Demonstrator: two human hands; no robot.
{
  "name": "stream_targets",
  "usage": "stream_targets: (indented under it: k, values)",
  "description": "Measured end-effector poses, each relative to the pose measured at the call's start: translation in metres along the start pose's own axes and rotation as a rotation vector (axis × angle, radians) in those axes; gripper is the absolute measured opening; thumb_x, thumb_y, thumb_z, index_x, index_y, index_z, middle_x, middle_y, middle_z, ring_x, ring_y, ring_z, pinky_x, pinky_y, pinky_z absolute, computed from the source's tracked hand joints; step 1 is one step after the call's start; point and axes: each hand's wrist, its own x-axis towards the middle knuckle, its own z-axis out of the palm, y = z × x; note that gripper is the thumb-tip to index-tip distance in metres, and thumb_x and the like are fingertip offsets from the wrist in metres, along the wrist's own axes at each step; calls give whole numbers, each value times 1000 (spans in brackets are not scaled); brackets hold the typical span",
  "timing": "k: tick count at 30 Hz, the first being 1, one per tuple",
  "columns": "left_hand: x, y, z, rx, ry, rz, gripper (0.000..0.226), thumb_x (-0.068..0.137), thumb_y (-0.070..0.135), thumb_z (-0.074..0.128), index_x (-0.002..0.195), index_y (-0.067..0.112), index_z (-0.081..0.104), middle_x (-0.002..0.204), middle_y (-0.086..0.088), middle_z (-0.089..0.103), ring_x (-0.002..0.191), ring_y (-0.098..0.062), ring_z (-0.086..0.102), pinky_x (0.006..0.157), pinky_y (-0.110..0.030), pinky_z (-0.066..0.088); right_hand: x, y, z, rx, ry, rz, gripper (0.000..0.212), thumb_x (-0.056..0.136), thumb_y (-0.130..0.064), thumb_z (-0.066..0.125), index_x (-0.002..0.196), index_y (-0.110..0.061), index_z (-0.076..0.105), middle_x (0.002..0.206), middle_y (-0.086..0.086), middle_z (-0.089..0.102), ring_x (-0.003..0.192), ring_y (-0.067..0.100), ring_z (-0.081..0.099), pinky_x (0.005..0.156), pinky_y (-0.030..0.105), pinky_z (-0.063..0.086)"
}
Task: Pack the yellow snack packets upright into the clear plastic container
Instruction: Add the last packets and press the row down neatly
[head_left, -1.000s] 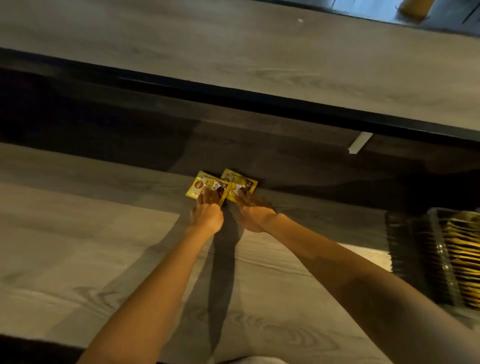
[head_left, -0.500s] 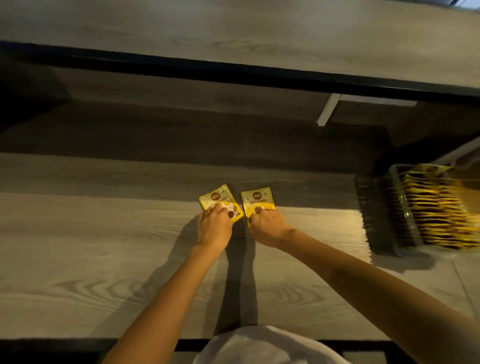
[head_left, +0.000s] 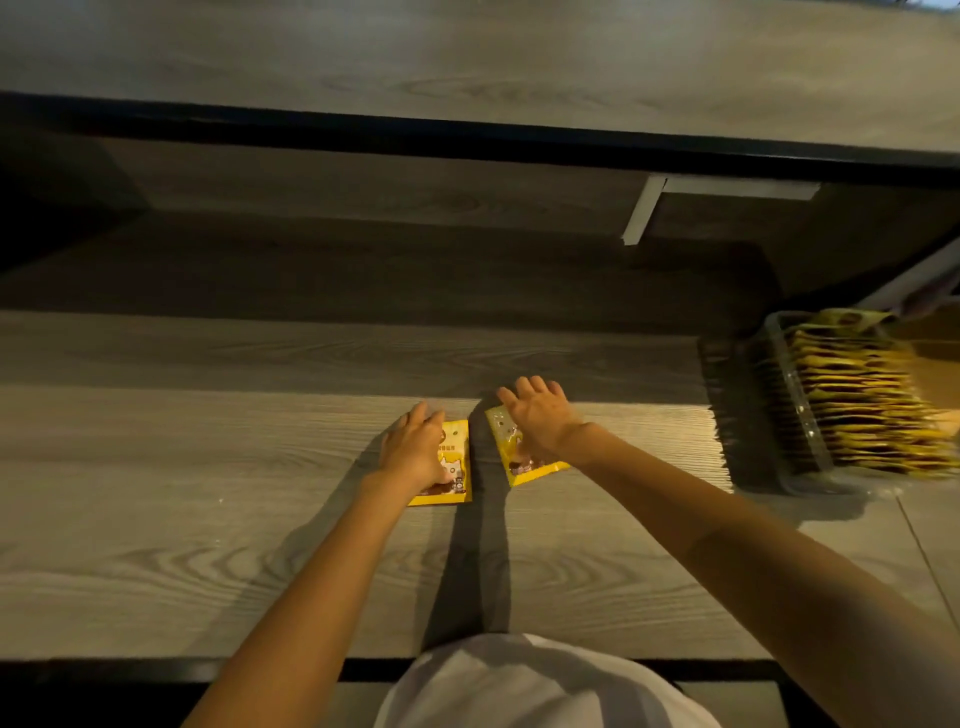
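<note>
Left hand (head_left: 415, 451) and right hand (head_left: 537, 418) each press flat, fingers spread, on 1 of 2 packets (head_left: 451, 462) left of the container (head_left: 800, 415), which holds upright packets.

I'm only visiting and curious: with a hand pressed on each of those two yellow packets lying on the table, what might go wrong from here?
The left hand and right hand lie flat on the left packet and right packet, so peeling the thin packets off the wooden table may be fiddly, and they could slip. The clear container looks nearly full of upright packets, so squeezing two more in could crumple them or tip the row.
</note>
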Motion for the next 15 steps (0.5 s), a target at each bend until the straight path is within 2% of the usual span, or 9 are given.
stream_targets:
  k: [3, 6, 8, 11, 15]
  values:
    - [-3, 4, 1, 98, 44, -19, 85, 75, 26, 77, 144, 17, 27, 144, -6, 33, 133, -27, 29, 106, -37, 32, -3, 1, 4, -35, 22, 34, 73, 81, -36, 68, 137, -6, 33, 140, 14, 39, 132, 31, 33, 113, 43, 26]
    - [-7, 13, -1, 82, 61, -52, 75, 75, 27, 76, 137, 13, 37, 140, -7, 42, 131, -27, 33, 104, -36, 33, -12, 6, 9, 64, 37, 54, 50, 85, -26, 63, 127, -6, 46, 129, 13, 54, 124, 30, 46, 108, 41, 32]
    - [-10, 23, -6, 37, 121, -58, 55, 80, 21, 72, 128, 10, 48, 133, -10, 48, 126, -28, 43, 100, -36, 38, -20, 13, 10, 145, 62, 78, 37, 88, -19, 58, 122, -8, 50, 122, 12, 60, 118, 29, 53, 106, 40, 33]
    - [-17, 47, -18, -68, 236, -94, 32, 90, 11, 56, 122, 9, 53, 124, -16, 57, 116, -33, 54, 92, -39, 44, -34, 31, 3, 267, 152, 130, 34, 91, -13, 51, 124, -7, 52, 123, 14, 61, 118, 31, 54, 107, 40, 33]
    - [-25, 84, -34, -172, 386, -51, 24, 91, 9, 48, 114, 9, 56, 117, -21, 60, 111, -40, 55, 87, -42, 46, -53, 64, -8, 305, 313, 172, 33, 91, -13, 49, 124, -11, 55, 124, 13, 62, 119, 31, 54, 108, 39, 31]
